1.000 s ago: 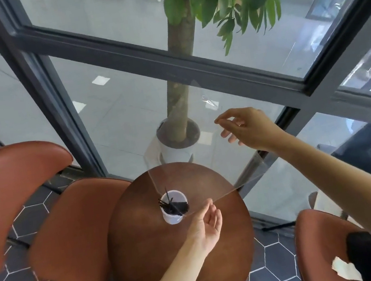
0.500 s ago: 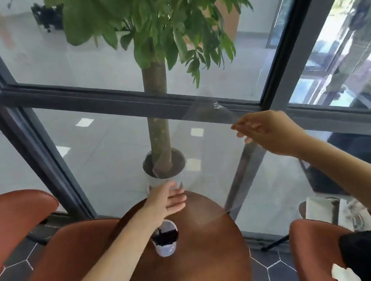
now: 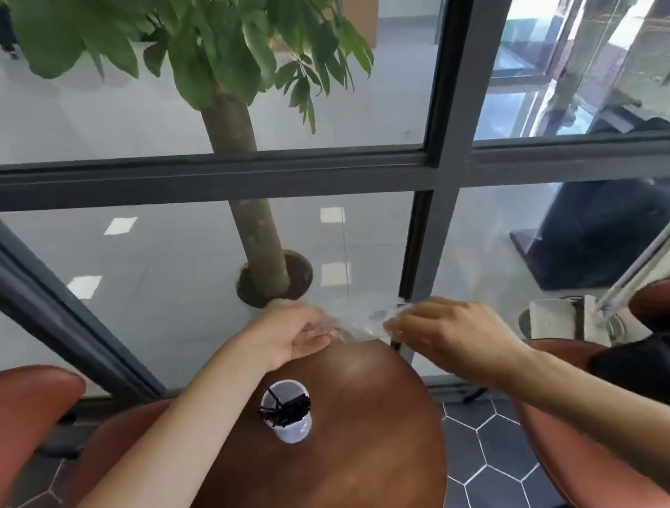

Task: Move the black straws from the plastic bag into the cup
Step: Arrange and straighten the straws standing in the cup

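Cup (image 3: pixel 287 412) stands upright near the table (image 3: pixel 321 500) centre, black straws (image 3: pixel 284 408) inside it. At the table's far edge, left hand (image 3: pixel 297 333) and right hand (image 3: pixel 448 334) each pinch one end of the clear, crumpled bag (image 3: pixel 358 324) between them.

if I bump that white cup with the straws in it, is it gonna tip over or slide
Probably tips easily: the white cup looks narrow and tall for its base, and the black straws lean to one side. It likely weighs little, so a low nudge might slide it on the glossy round table.
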